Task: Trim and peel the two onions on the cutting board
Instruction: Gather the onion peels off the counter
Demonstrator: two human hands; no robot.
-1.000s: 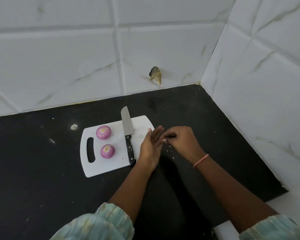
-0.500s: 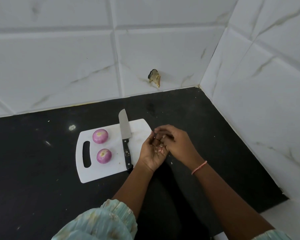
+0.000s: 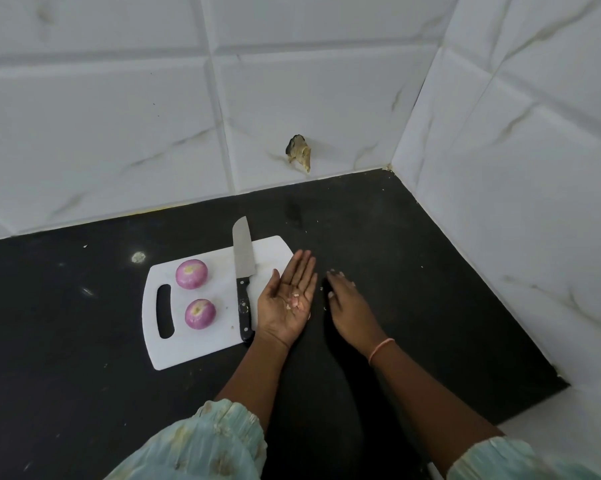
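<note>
Her left hand (image 3: 287, 299) lies palm-up, fingers straight, cradling pale pink onion scraps (image 3: 295, 302); right hand (image 3: 346, 299), fingers relaxed, rests just beside, holding nothing.

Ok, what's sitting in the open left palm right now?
A few small pale pink onion scraps lie in the upturned left hand. What is under the hand is covered.

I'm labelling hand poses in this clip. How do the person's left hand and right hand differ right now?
The left hand lies palm up with straight fingers; the right hand is palm down. The left hand carries small pale onion scraps in its palm; the right hand holds nothing, its fingertips reaching for bits on the black countertop. The right wrist wears a thin pink band; the left wrist is bare. Both are open, beside the white cutting board.
</note>
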